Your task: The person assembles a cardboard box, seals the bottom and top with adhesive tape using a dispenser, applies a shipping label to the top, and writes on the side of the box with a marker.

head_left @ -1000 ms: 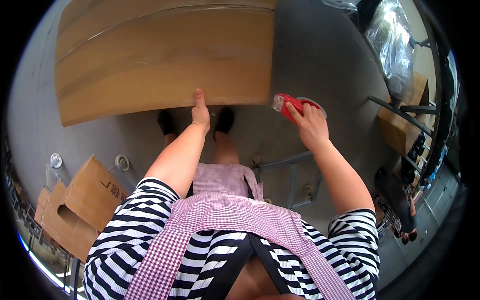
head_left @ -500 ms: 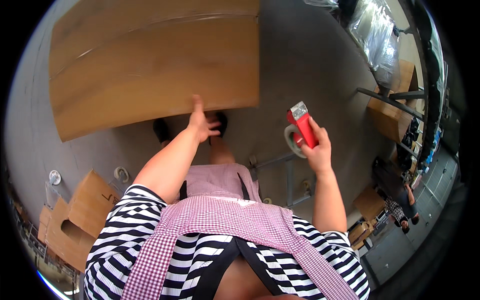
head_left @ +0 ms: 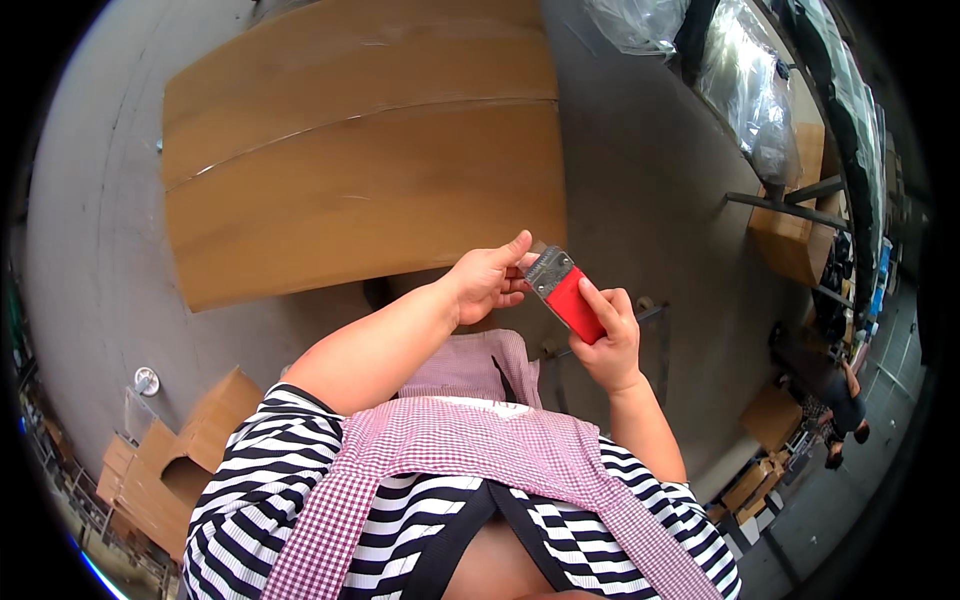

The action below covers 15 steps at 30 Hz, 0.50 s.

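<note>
My right hand [head_left: 608, 340] grips a red tape dispenser [head_left: 572, 298] with a grey metal toothed end, held up in front of my chest. My left hand [head_left: 488, 280] meets it from the left, its fingertips pinching at the metal end. Both hands hover just below the near edge of a large closed brown cardboard box [head_left: 360, 170] whose two top flaps meet in a seam. The tape roll itself is hidden behind my right hand.
Smaller open cardboard boxes [head_left: 170, 460] stand at the lower left beside a tape roll [head_left: 147, 380] on the grey floor. Shelving with plastic-wrapped goods [head_left: 770, 110] and boxes runs along the right. A person [head_left: 845, 400] stands at the far right.
My left hand left the box's near edge and came right to the dispenser. My right hand brought the dispenser left and lower, toward my chest.
</note>
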### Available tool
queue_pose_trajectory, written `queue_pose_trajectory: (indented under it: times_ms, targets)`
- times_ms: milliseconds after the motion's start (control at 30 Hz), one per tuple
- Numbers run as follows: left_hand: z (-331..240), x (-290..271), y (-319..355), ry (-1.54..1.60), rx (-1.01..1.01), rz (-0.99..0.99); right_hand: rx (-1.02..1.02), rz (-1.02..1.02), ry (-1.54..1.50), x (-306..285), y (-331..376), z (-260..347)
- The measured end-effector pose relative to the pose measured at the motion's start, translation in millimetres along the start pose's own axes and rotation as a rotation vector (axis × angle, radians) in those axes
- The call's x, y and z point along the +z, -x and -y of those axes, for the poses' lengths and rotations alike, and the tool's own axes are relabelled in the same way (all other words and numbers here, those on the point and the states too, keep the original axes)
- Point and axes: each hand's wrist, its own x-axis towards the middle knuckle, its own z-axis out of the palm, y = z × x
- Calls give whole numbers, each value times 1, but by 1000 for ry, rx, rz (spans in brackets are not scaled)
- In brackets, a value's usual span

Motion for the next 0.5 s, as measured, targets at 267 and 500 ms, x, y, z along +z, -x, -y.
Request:
queue_pose_trajectory:
  times_ms: [267, 500]
  targets:
    - [-41, -3, 32, -67, 33, -92, -51, -101, 167, 25, -4, 41]
    - [-134, 54, -61, -965, 403, -245, 239, -178, 74, 23, -53, 10]
